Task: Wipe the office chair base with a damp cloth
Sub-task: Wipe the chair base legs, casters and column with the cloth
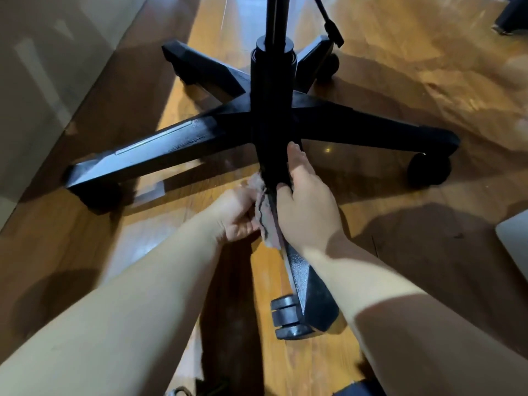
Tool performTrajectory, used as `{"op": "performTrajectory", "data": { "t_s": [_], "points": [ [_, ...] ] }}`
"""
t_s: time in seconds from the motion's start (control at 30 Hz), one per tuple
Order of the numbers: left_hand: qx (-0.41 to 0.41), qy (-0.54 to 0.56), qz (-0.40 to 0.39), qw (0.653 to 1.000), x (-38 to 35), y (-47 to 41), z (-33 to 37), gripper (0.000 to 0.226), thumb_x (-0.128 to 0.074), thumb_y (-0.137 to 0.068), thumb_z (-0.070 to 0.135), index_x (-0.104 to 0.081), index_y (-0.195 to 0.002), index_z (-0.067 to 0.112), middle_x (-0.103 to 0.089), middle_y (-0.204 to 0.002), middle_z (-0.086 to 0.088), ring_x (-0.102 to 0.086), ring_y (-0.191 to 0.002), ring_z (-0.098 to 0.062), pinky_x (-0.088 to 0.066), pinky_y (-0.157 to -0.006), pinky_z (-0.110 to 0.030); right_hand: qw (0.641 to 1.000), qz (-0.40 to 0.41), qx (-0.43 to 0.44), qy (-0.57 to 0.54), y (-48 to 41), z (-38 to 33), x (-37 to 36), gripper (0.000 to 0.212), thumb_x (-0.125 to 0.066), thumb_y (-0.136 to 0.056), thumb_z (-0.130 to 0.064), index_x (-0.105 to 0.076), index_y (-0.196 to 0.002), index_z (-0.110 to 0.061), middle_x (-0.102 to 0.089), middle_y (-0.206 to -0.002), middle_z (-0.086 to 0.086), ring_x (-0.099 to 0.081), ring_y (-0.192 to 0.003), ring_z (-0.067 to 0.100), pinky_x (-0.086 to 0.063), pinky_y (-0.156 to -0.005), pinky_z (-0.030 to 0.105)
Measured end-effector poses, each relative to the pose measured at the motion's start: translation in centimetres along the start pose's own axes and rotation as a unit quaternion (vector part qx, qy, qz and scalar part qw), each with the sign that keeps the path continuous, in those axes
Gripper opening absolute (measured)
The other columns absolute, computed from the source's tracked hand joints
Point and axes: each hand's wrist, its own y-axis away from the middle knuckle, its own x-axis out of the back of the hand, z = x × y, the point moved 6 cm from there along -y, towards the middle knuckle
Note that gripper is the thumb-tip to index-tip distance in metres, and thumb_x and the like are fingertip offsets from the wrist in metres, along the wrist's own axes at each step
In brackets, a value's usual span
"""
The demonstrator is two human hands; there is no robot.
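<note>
A black five-legged chair base (357, 125) stands on the wooden floor, its central column (273, 81) rising out of the top of the view. One leg (307, 284) points toward me and ends in a black caster (287, 317). My left hand (238, 217) clutches a pale pinkish cloth (264, 215) pressed against the left side of that near leg. My right hand (307, 207) wraps around the same leg from the right, fingers reaching up to the hub. The cloth is partly hidden between both hands.
A pale wall or cabinet front (43, 90) runs along the left. A light flat object (514, 244) pokes in at the right edge. Another dark item (513, 15) stands at the top right. The remaining legs spread left, right and back with their casters.
</note>
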Motion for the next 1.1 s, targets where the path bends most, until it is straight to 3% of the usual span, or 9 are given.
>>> {"op": "performTrajectory", "data": {
  "t_s": [0.17,0.33,0.5,0.6,0.67,0.8,0.9,1.0,1.1],
  "points": [
    [-0.021,0.092,0.007,0.996,-0.1,-1.8,2.5,0.029,-0.033,-0.091,-0.001,-0.047,-0.116,0.003,-0.049,-0.093,-0.019,-0.054,-0.082,-0.029,-0.036,-0.108,-0.04,1.0,0.002,0.003,-0.001,0.0,0.1,0.1,0.057,-0.041,-0.1,-0.01,-0.022,-0.154,-0.019,-0.021,-0.16,-0.005,-0.015,-0.147,0.009,-0.023,-0.118,0.027],
    [-0.012,0.127,-0.052,0.99,-0.6,-0.3,-1.0,0.018,-0.036,-0.095,0.0,-0.053,-0.095,0.003,-0.054,-0.081,-0.009,-0.056,-0.072,-0.015,-0.055,-0.064,-0.023,1.0,0.012,0.002,0.004,0.0,0.1,0.1,0.056,-0.041,-0.099,-0.009,-0.025,-0.153,-0.016,-0.022,-0.159,-0.003,-0.015,-0.147,0.009,-0.019,-0.117,0.022],
    [0.043,-0.012,-0.131,0.99,-0.3,2.3,-2.8,0.023,-0.04,-0.084,-0.008,-0.059,-0.095,-0.005,-0.067,-0.071,-0.015,-0.068,-0.059,-0.022,-0.058,-0.062,-0.032,1.0,0.009,0.001,0.005,0.1,0.0,0.0,0.056,-0.041,-0.099,-0.009,-0.024,-0.153,-0.015,-0.022,-0.159,-0.003,-0.014,-0.147,0.008,-0.02,-0.117,0.022],
    [0.049,0.007,-0.17,0.984,-0.2,3.6,-2.5,0.038,-0.049,-0.067,-0.006,-0.062,-0.103,-0.003,-0.064,-0.09,-0.022,-0.062,-0.078,-0.03,-0.055,-0.078,-0.039,1.0,0.011,0.0,-0.001,0.2,-0.1,0.1,0.055,-0.04,-0.099,-0.008,-0.027,-0.152,-0.014,-0.022,-0.159,-0.003,-0.014,-0.147,0.008,-0.022,-0.118,0.026],
    [-0.015,0.035,-0.123,0.992,0.4,2.5,-0.6,0.044,-0.039,-0.076,-0.012,-0.063,-0.109,0.005,-0.058,-0.098,-0.022,-0.059,-0.084,-0.028,-0.051,-0.085,-0.038,1.0,0.014,0.001,0.003,0.2,-0.1,0.1,0.055,-0.041,-0.099,-0.009,-0.027,-0.152,-0.015,-0.023,-0.159,-0.002,-0.016,-0.147,0.01,-0.024,-0.118,0.028],
    [-0.124,0.14,0.04,0.982,1.6,0.4,2.5,0.037,-0.032,-0.091,-0.009,-0.059,-0.087,0.015,-0.056,-0.08,-0.01,-0.055,-0.07,-0.017,-0.048,-0.068,-0.024,1.0,0.014,0.008,-0.006,0.1,-0.2,0.3,0.056,-0.042,-0.099,-0.009,-0.027,-0.152,-0.016,-0.025,-0.159,-0.001,-0.017,-0.147,0.011,-0.025,-0.118,0.028],
    [-0.062,0.077,0.001,0.995,0.6,1.3,0.4,0.03,-0.034,-0.077,-0.016,-0.055,-0.081,0.006,-0.055,-0.069,-0.008,-0.054,-0.066,-0.017,-0.052,-0.068,-0.024,1.0,0.019,0.006,-0.003,0.2,-0.2,0.2,0.053,-0.042,-0.099,-0.01,-0.031,-0.15,-0.014,-0.024,-0.159,-0.001,-0.02,-0.147,0.012,-0.027,-0.117,0.029],
    [0.014,-0.031,-0.094,0.995,-0.9,3.9,-3.8,0.03,-0.04,-0.059,-0.017,-0.061,-0.055,0.003,-0.057,-0.053,-0.011,-0.058,-0.047,-0.017,-0.05,-0.046,-0.022,1.0,0.022,0.005,-0.008,0.2,-0.3,0.2,0.054,-0.042,-0.099,-0.009,-0.03,-0.151,-0.014,-0.024,-0.159,-0.002,-0.021,-0.146,0.012,-0.026,-0.117,0.028],
    [0.081,-0.053,-0.126,0.987,-1.0,4.9,-6.4,0.043,-0.042,-0.056,-0.022,-0.064,-0.092,-0.015,-0.064,-0.09,-0.033,-0.067,-0.086,-0.041,-0.058,-0.078,-0.04,1.0,0.025,0.004,-0.01,0.2,-0.4,0.3,0.055,-0.041,-0.098,-0.007,-0.028,-0.151,-0.015,-0.025,-0.159,-0.002,-0.022,-0.146,0.012,-0.027,-0.116,0.027]
  ]
}}
